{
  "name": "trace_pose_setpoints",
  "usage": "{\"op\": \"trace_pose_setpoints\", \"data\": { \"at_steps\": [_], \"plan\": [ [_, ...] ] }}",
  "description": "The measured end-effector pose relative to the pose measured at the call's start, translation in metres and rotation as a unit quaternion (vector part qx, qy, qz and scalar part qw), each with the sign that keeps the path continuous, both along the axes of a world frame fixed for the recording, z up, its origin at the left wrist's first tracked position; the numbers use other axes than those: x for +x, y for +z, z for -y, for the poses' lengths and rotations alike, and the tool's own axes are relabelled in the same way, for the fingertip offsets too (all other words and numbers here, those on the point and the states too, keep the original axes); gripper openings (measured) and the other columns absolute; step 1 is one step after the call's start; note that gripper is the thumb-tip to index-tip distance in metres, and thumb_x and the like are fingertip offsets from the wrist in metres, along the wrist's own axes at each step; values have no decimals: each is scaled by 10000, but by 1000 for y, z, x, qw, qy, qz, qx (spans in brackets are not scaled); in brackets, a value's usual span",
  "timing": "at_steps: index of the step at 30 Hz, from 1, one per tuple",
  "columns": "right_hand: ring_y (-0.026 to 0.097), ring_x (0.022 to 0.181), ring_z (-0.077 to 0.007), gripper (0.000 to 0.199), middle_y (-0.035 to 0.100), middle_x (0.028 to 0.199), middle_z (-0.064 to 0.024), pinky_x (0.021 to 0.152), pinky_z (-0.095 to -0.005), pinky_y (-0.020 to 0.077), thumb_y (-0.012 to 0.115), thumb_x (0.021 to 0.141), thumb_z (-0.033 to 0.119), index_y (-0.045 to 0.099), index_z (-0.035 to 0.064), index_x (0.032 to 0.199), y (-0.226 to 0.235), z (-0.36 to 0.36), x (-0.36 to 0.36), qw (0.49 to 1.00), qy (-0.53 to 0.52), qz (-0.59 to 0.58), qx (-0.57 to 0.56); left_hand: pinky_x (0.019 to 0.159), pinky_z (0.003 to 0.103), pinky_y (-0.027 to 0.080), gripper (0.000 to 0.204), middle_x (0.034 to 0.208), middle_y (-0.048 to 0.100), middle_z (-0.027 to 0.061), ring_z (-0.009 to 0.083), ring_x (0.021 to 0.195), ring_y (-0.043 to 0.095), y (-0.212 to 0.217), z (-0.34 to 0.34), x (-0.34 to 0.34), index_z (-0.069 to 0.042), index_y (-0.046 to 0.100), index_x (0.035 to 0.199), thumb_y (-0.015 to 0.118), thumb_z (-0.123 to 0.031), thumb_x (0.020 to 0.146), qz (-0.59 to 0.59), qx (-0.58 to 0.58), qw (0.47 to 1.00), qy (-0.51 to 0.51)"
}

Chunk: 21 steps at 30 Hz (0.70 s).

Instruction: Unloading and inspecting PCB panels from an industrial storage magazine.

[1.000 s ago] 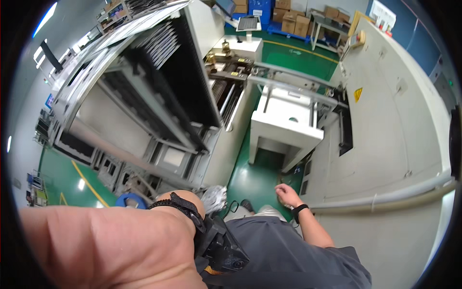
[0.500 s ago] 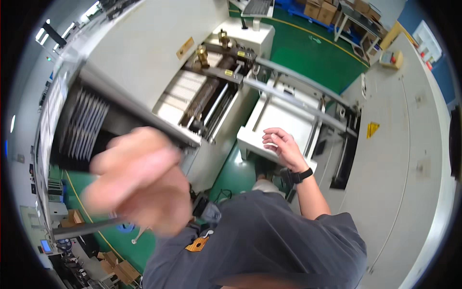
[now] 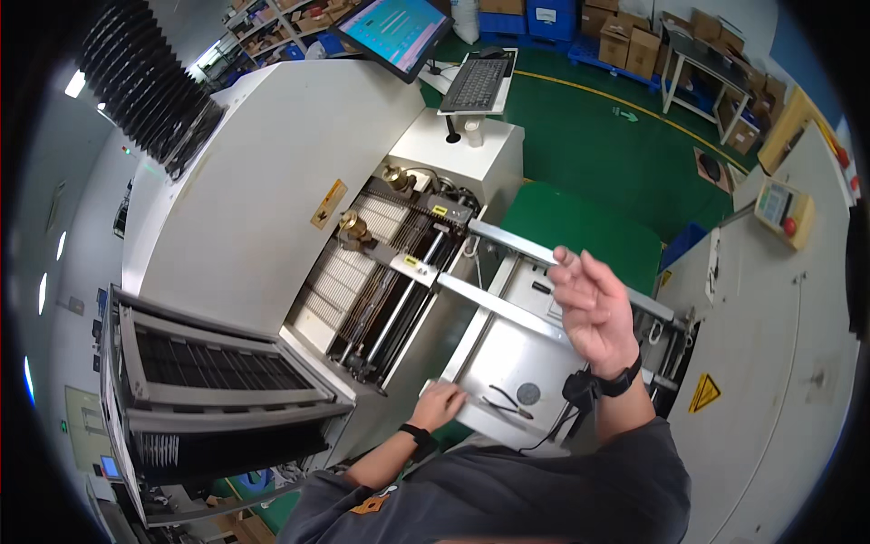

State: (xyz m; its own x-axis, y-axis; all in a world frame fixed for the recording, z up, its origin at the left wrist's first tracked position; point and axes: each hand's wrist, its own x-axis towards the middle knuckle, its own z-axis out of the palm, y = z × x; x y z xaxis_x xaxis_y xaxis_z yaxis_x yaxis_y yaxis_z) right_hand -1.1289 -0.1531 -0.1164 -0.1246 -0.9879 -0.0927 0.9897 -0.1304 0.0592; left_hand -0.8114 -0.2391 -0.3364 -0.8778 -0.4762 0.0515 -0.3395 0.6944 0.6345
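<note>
My right hand (image 3: 594, 313) is raised above the metal rails (image 3: 503, 304), its fingers apart and loosely bent, with nothing in them. A black band (image 3: 622, 375) circles that wrist, and a dark cord hangs near it. Lower down, my left hand (image 3: 438, 405) rests on the near-left edge of a white metal tray (image 3: 494, 349), fingers loosely bent. Inside the tray lie dark-handled pliers (image 3: 509, 406) beside a round grey grille (image 3: 528, 393). Left of the rails, a white machine's conveyor bed (image 3: 358, 263) carries brass-coloured knobs (image 3: 353, 225).
An open, framed panel (image 3: 217, 363) juts out at the left. A monitor (image 3: 391, 34) and keyboard (image 3: 480, 83) stand at the back of the machine. At the right is a grey cabinet (image 3: 770, 335) with a control box (image 3: 784, 213). Cardboard boxes (image 3: 630, 41) sit far back.
My left hand has dropped from close in front of the camera to the tray's edge. My right hand has lifted from over the tray to above the rails. The view has shifted too.
</note>
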Motion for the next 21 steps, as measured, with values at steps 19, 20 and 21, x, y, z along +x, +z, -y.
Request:
{"op": "trace_pose_setpoints", "data": {
  "at_steps": [19,20,21],
  "plan": [
    [516,663,-89,146,543,751,-10,610,-229,439,483,943,167,564,53,902,-213,242,-118,901,-31,-412,132,585,369,444,129,655,533,76,260,628,564,-55,1,-28,-95,529,709,572,-180,795,113,-78,989,-53],
    [511,658,-94,143,540,756,-7,617,-234,442,478,944,161,560,52,903,-213,239,-105,906,-26,-405,121,582,363,442,120,649,523,71,253,622,558,-56,0,-27,-99,525,706,572,-173,788,105,-78,990,-52],
    [511,658,-94,143,540,756,-7,617,-234,442,478,944,161,560,52,903,-209,234,-94,906,-23,-405,120,578,358,440,112,643,513,66,246,615,552,-55,-1,-26,-103,522,703,572,-166,781,99,-76,991,-47]
  ]
}}
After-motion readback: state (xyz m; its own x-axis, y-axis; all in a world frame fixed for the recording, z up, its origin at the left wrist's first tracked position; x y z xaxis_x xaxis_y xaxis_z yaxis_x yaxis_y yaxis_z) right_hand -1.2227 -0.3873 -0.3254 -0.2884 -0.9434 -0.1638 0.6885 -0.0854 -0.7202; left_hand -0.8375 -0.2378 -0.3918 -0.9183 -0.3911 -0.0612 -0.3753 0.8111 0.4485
